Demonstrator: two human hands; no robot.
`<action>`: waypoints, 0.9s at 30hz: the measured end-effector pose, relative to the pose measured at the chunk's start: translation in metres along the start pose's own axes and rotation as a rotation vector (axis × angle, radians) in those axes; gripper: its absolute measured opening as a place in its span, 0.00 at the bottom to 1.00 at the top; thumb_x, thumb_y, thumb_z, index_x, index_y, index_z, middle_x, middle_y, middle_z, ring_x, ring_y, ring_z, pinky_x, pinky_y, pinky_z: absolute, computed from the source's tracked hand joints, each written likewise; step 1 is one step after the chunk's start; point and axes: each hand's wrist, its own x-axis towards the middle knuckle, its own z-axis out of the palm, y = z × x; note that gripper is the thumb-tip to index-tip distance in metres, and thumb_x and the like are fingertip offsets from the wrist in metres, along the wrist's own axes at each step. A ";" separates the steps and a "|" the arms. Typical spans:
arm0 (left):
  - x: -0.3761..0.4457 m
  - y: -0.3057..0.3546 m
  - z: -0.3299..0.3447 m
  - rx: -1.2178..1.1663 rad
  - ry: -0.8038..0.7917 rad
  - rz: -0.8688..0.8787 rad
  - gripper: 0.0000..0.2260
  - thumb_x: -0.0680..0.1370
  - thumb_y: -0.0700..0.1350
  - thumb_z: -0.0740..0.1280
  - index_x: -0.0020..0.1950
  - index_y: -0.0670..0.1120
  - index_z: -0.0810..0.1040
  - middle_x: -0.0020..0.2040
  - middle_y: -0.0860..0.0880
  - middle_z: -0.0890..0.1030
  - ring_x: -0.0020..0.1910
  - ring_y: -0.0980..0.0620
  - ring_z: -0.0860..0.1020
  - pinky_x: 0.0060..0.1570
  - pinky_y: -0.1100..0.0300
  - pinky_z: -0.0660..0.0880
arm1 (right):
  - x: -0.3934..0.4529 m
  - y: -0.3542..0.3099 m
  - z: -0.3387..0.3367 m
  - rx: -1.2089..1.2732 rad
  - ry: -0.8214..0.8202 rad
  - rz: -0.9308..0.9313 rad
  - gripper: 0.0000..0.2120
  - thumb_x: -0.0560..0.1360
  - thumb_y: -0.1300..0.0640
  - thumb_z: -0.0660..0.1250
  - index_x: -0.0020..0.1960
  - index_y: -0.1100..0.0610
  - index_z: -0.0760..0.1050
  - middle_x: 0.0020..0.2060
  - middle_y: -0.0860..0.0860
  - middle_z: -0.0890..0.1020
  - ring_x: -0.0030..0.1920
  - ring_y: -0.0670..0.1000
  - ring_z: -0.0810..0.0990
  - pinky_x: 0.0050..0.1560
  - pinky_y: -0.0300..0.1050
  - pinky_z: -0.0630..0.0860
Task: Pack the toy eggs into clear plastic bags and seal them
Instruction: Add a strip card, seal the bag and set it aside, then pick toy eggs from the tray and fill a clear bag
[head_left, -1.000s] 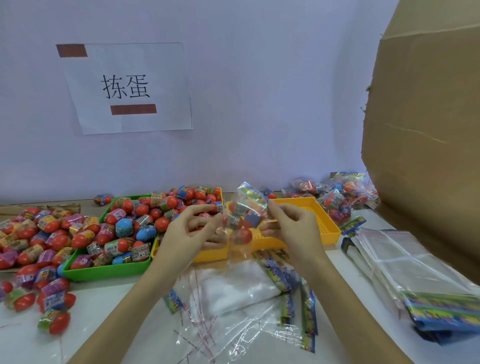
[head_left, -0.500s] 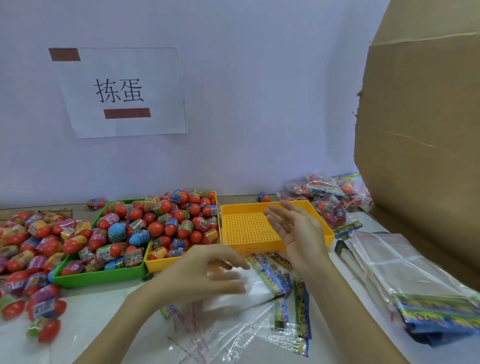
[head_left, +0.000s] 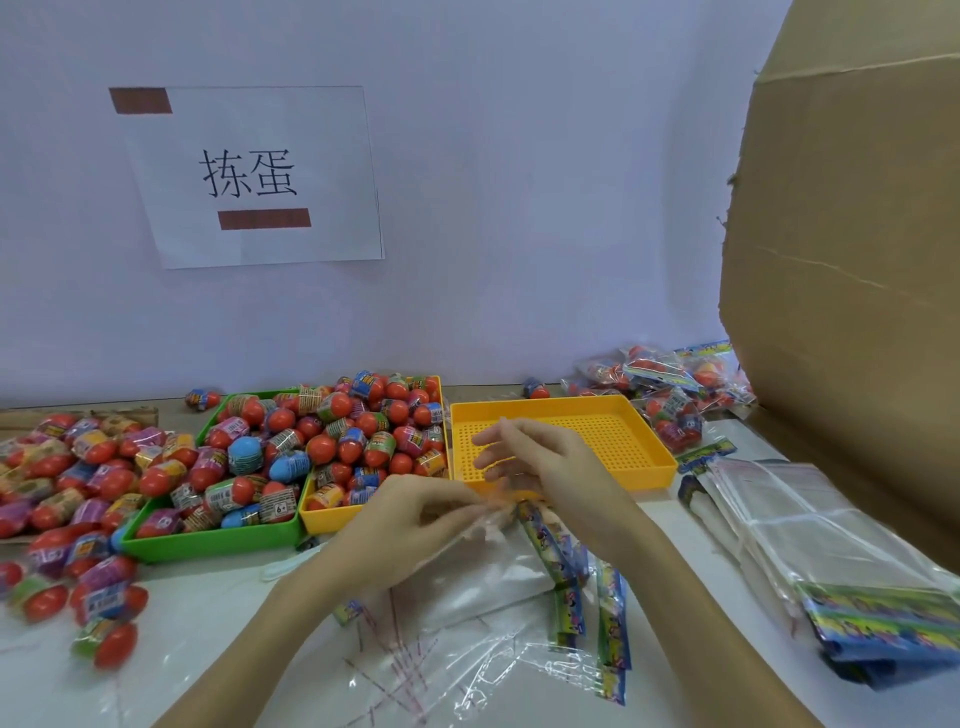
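At the centre of the tabletop (head_left: 218, 623), I see the left hand (head_left: 410, 525) pinching the top edge of a clear plastic bag (head_left: 483, 582) with thumb and fingertips curled onto it. The right hand (head_left: 540, 462) sits just at its 1 o'clock, above the near rim of the empty yellow tray (head_left: 561, 441); its fingers are spread and blurred, and I cannot tell whether they grip the bag's edge. The bag hangs down toward 6 o'clock onto loose clear bags (head_left: 467, 670) with colourful printed header strips (head_left: 566, 587). At 9 o'clock from the hands, a green tray (head_left: 208, 540) is heaped with toy eggs (head_left: 291, 447), and a second yellow tray beside it holds more. Further eggs (head_left: 78, 467) lie loose at the far 9 o'clock edge. At 2 o'clock, filled bags of eggs (head_left: 670, 395) are piled against a cardboard box (head_left: 852, 270). At 4 o'clock lies a stack of empty bags (head_left: 810, 540). A paper sign (head_left: 254, 176) hangs on the wall at 11 o'clock.
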 end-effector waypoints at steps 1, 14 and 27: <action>0.000 0.001 -0.002 -0.104 0.009 -0.036 0.09 0.83 0.52 0.68 0.55 0.52 0.88 0.47 0.52 0.88 0.46 0.52 0.86 0.47 0.51 0.83 | -0.001 0.000 0.000 -0.028 -0.086 -0.025 0.16 0.85 0.48 0.64 0.60 0.57 0.84 0.52 0.55 0.87 0.53 0.55 0.86 0.57 0.47 0.82; 0.003 -0.005 -0.029 -1.399 0.254 -0.261 0.41 0.80 0.75 0.55 0.63 0.40 0.86 0.68 0.33 0.81 0.69 0.34 0.80 0.71 0.41 0.76 | 0.003 0.009 -0.003 -0.107 0.194 0.003 0.07 0.81 0.61 0.72 0.57 0.53 0.83 0.48 0.57 0.84 0.39 0.46 0.85 0.46 0.42 0.83; 0.003 0.011 -0.009 -0.648 0.665 -0.185 0.13 0.72 0.49 0.80 0.46 0.39 0.85 0.40 0.40 0.88 0.39 0.43 0.87 0.41 0.59 0.84 | 0.001 0.003 0.009 -0.167 0.225 -0.162 0.19 0.82 0.46 0.69 0.72 0.44 0.74 0.60 0.50 0.81 0.59 0.50 0.83 0.50 0.40 0.81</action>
